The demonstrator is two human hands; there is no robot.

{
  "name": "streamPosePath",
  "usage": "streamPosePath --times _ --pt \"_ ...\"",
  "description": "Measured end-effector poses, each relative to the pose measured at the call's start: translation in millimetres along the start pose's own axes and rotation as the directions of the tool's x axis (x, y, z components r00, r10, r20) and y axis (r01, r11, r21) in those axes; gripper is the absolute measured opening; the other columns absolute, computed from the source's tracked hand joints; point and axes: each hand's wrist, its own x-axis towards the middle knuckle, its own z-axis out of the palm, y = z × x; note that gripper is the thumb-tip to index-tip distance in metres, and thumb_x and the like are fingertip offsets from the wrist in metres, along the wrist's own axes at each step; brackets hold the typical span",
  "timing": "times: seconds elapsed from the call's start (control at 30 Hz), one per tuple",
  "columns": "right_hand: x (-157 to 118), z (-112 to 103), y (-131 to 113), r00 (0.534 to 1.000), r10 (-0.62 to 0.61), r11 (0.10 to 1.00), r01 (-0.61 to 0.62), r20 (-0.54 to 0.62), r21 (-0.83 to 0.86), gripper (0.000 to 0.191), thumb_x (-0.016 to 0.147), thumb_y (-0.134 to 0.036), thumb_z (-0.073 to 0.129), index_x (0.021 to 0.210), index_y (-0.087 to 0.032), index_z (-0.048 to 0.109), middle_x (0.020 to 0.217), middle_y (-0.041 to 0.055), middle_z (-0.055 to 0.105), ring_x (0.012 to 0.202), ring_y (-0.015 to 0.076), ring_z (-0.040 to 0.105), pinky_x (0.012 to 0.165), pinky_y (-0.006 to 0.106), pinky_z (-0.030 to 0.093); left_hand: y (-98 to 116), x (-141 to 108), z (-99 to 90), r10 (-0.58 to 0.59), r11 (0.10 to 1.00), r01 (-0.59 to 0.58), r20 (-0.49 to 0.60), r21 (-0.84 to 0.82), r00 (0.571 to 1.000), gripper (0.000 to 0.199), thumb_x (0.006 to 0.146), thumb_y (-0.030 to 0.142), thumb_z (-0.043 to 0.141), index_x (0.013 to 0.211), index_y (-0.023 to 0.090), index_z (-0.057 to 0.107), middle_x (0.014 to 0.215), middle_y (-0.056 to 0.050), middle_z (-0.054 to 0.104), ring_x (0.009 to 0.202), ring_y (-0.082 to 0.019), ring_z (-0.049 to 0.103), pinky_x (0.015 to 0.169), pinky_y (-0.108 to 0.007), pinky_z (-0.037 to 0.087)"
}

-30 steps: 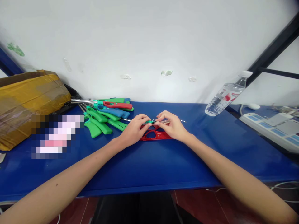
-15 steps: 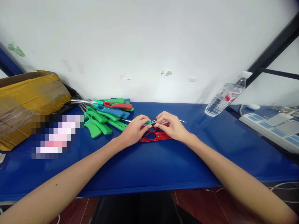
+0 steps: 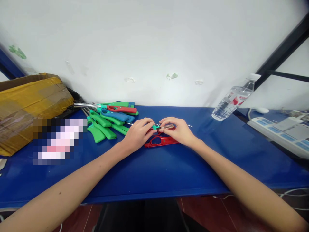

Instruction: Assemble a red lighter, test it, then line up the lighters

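Your left hand (image 3: 137, 136) and right hand (image 3: 179, 131) pinch a thin steel rod (image 3: 164, 127), its long axis crosswise between them, above a red plastic frame (image 3: 161, 141).

A pixelated patch (image 3: 59, 141) hides one object; the tiny green piece (image 3: 154, 127) is too small to identify.

Left hand (image 3: 138, 135): curled, pinching, toward 3 o'clock.
Right hand (image 3: 180, 132): curled, pinching, toward 9 o'clock.
Left forearm (image 3: 72, 183): from 7 o'clock.
Right forearm (image 3: 238, 175): from 5 o'clock.
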Motion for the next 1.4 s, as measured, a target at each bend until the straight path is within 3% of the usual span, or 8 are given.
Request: streamPosePath --times 0.1,0.17,0.33,0.8,1.03,1.2,1.4 --pt "0.8 0.9 -1.2 0.979 0.185 0.962 -0.198 0.085 0.189 0.023 0.075 -0.03 0.077 0.093 -0.02 0.068 0.092 0.0055 0.076 0.088 0.0223 0.073 0.085 0.04 0.058 -0.4 -0.5 0.5 0.05 0.998 -0.048 -0.044 0.048 0.998 0.017 0.099 0.027 0.051 0.104 0.015 0.063 0.108 -0.011 0.067 0.095 -0.023 0.065 0.081 -0.035 0.05" --pt "1.6 0.9 -0.9 0.961 0.241 0.918 -0.272 0.139 0.288 0.036 0.072 -0.028 0.079 0.103 -0.02 0.065 0.091 0.0052 0.076 0.086 0.0217 0.073 0.085 0.041 0.059 -0.4 -0.6 0.8 0.067 0.996 -0.063 -0.059 0.063 0.996 0.018 0.099 0.027 0.05 0.103 0.015 0.063 0.108 -0.01 0.068 0.095 -0.022 0.065 0.081 -0.035 0.05" --pt "3.8 0.3 -0.3 0.952 0.257 0.883 -0.302 0.167 0.36 0.045 0.068 -0.029 0.082 0.108 -0.019 0.065 0.092 0.0049 0.074 0.087 0.0199 0.072 0.086 0.04 0.059 0.4 -0.9 0.0 0.066 0.994 -0.062 -0.043 0.087 0.997 0.021 0.101 0.03 0.048 0.105 0.017 0.063 0.109 -0.01 0.068 0.095 -0.021 0.064 0.082 -0.034 0.05" --pt "3.4 4.8 -3.9 0.917 0.341 0.803 -0.398 0.206 0.443 0.037 0.062 -0.026 0.085 0.095 -0.018 0.071 0.088 0.0034 0.074 0.083 0.0169 0.069 0.084 0.036 0.058 2.5 -1.0 -1.0 0.089 0.986 -0.084 -0.026 0.146 0.996 0.02 0.101 0.028 0.047 0.106 0.015 0.062 0.109 -0.011 0.068 0.094 -0.022 0.064 0.08 -0.035 0.048" --pt "4.3 3.9 -1.3 0.921 0.353 0.813 -0.389 0.163 0.433 0.04 0.058 -0.031 0.088 0.093 -0.018 0.072 0.085 0.0042 0.076 0.08 0.0191 0.072 0.084 0.039 0.059 3.8 -1.6 0.2 0.0 0.999 -0.002 0.04 0.052 0.999 0.018 0.1 0.027 0.048 0.107 0.017 0.061 0.113 -0.01 0.066 0.096 -0.022 0.065 0.079 -0.034 0.05" --pt "1.8 7.7 -1.2 0.944 0.326 0.859 -0.318 0.051 0.4 0.033 0.058 -0.04 0.089 0.072 -0.017 0.069 0.083 0.0071 0.076 0.075 0.0214 0.072 0.078 0.041 0.06 7.5 -1.0 0.6 -0.131 0.98 0.145 0.105 -0.136 0.986 0.016 0.098 0.022 0.05 0.11 0.017 0.06 0.115 -0.009 0.062 0.096 -0.02 0.064 0.083 -0.034 0.053" --pt "-1.4 7.6 -1.0 0.984 0.178 0.949 -0.163 -0.031 0.27 0.03 0.066 -0.044 0.084 0.068 -0.018 0.069 0.106 0.0095 0.071 0.086 0.0214 0.071 0.081 0.042 0.06 8.3 -0.8 0.6 -0.15 0.976 0.168 0.13 -0.139 0.98 0.016 0.098 0.023 0.049 0.109 0.02 0.06 0.115 -0.008 0.062 0.1 -0.021 0.063 0.086 -0.035 0.052"
